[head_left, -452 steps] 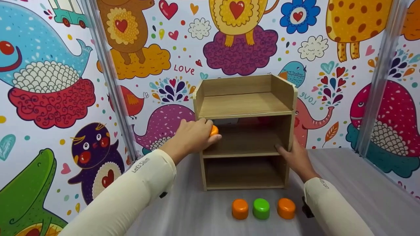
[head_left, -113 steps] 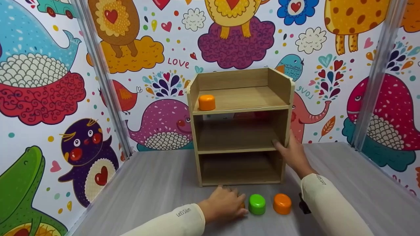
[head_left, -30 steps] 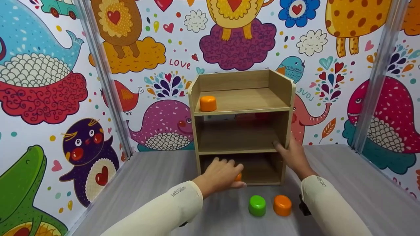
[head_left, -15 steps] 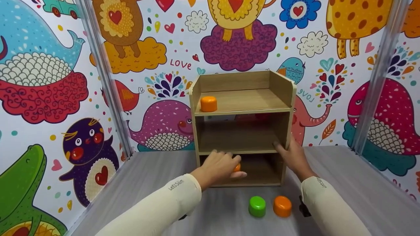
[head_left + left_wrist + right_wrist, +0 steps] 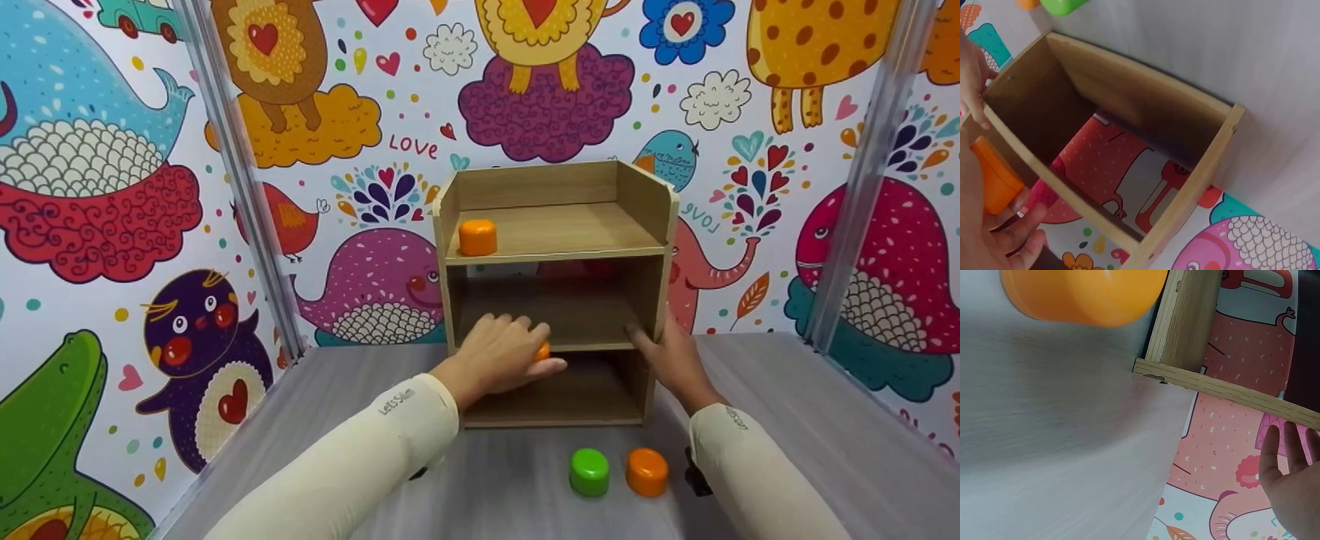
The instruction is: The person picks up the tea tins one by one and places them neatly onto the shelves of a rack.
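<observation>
My left hand (image 5: 499, 356) grips an orange rounded plastic cylinder (image 5: 998, 175), mostly hidden by the fingers in the head view. It is held in front of the small wooden shelf unit (image 5: 555, 347), about level with the edge of the middle board. My right hand (image 5: 675, 360) holds the unit's right side panel, thumb on the inner side, fingers along the outside in the right wrist view. Another orange cylinder (image 5: 478, 238) stands at the left front of the top board. On the table in front are a green cylinder (image 5: 589, 472) and an orange cylinder (image 5: 647, 472), side by side.
The unit stands on a grey wood-grain table (image 5: 360, 420) near the back wall. Walls (image 5: 420, 97) printed with cartoon animals enclose the table at the back and both sides, with metal posts (image 5: 244, 180) at the corners.
An orange cylinder that my left hand held earlier now stands on the top board. My left hand has picked another orange one off the table and raised it. My right hand keeps its hold.
</observation>
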`<action>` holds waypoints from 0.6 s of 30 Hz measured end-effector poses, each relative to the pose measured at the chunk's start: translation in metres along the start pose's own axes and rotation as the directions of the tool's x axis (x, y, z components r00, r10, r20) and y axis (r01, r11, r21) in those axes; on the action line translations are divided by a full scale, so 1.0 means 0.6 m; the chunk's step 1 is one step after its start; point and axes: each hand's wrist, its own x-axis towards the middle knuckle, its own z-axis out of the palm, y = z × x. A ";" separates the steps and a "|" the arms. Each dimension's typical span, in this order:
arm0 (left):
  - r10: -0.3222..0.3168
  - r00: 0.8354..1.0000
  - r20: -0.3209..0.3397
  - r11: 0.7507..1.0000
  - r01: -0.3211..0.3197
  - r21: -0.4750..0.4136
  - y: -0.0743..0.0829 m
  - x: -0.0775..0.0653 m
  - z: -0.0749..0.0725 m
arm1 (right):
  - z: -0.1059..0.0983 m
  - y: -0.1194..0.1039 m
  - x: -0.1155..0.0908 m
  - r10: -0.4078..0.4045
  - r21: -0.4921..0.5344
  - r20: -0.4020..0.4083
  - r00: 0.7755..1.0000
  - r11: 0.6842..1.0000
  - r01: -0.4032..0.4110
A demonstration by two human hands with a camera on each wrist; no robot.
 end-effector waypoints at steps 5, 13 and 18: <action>-0.030 1.000 0.007 0.999 0.030 -0.011 -0.012 0.007 -0.013 | -0.002 0.001 0.000 -0.001 0.002 0.008 1.000 1.000 0.001; -0.041 0.999 0.003 0.999 0.041 0.019 -0.025 0.017 -0.043 | 0.001 0.001 0.000 0.004 0.009 0.012 1.000 1.000 -0.004; -0.042 0.998 -0.039 0.998 0.043 0.043 -0.029 0.029 -0.066 | 0.001 0.001 -0.001 0.007 0.008 0.006 1.000 1.000 -0.008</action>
